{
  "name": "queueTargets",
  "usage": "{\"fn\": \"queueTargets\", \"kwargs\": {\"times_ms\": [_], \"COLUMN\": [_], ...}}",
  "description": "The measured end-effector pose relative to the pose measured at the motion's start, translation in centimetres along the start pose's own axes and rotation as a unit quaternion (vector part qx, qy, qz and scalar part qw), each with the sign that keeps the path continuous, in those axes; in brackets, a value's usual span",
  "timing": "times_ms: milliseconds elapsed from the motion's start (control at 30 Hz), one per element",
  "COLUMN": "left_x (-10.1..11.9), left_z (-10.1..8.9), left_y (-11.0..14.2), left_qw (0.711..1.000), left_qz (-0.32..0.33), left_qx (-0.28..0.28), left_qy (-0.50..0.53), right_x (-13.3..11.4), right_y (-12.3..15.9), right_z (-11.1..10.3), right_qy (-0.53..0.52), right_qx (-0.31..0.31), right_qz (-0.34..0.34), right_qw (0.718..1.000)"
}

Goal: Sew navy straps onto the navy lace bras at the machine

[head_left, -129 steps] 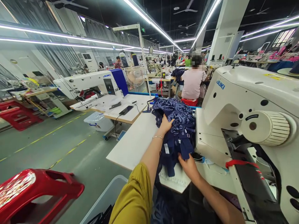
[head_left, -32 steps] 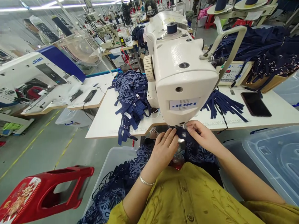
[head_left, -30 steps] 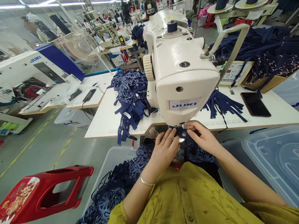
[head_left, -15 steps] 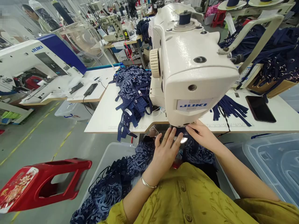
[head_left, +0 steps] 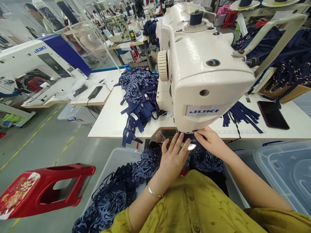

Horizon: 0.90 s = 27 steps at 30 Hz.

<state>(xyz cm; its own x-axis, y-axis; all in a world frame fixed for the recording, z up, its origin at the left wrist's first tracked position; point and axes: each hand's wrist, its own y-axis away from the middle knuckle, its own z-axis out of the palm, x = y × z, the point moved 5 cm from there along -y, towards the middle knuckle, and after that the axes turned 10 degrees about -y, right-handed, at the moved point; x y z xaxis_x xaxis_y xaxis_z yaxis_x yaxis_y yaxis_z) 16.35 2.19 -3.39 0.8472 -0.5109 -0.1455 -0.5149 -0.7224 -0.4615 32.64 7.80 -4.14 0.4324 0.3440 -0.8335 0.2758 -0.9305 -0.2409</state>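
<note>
Right of centre, a sewing machine (head_left: 211, 87) stands on a table (head_left: 109, 119) between a garment pile (head_left: 139, 85), left, and a phone (head_left: 273, 115), right. A stool (head_left: 45, 189) stands lower left.

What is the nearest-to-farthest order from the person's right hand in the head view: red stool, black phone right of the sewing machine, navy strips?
From the right hand:
1. Navy strips: on the table, just right of the sewing machine.
2. Black phone: beyond the strips, farther right.
3. Red stool: at the picture's far left.
</note>
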Motion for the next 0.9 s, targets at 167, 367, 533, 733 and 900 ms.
{"fn": "queueTargets", "kwargs": {"times_ms": [167,367,533,733,900], "left_x": [-0.28,-0.4,-0.36,-0.29,-0.22], "left_z": [-0.18,0.0,0.11,0.19,0.24], "left_y": [-0.26,-0.21,-0.13,-0.07,0.0], "left_qw": [1.0,1.0,1.0,1.0,1.0], "left_qz": [0.002,0.007,0.007,0.013,0.013], "left_qx": [0.01,0.01,0.009,0.009,0.013], "left_qy": [0.012,0.021,0.018,0.02,0.016], "right_x": [-0.36,-0.32,-0.07,-0.33,-0.04], "right_y": [0.14,0.06,-0.08,-0.12,-0.1], "right_z": [0.06,0.05,0.16,0.12,0.17], "right_qy": [0.006,0.016,0.022,0.023,0.026], "right_qx": [0.006,0.009,0.0,0.008,0.009], "right_qz": [0.003,-0.006,0.0,0.0,0.007], "right_qw": [1.0,1.0,1.0,1.0,1.0]}}
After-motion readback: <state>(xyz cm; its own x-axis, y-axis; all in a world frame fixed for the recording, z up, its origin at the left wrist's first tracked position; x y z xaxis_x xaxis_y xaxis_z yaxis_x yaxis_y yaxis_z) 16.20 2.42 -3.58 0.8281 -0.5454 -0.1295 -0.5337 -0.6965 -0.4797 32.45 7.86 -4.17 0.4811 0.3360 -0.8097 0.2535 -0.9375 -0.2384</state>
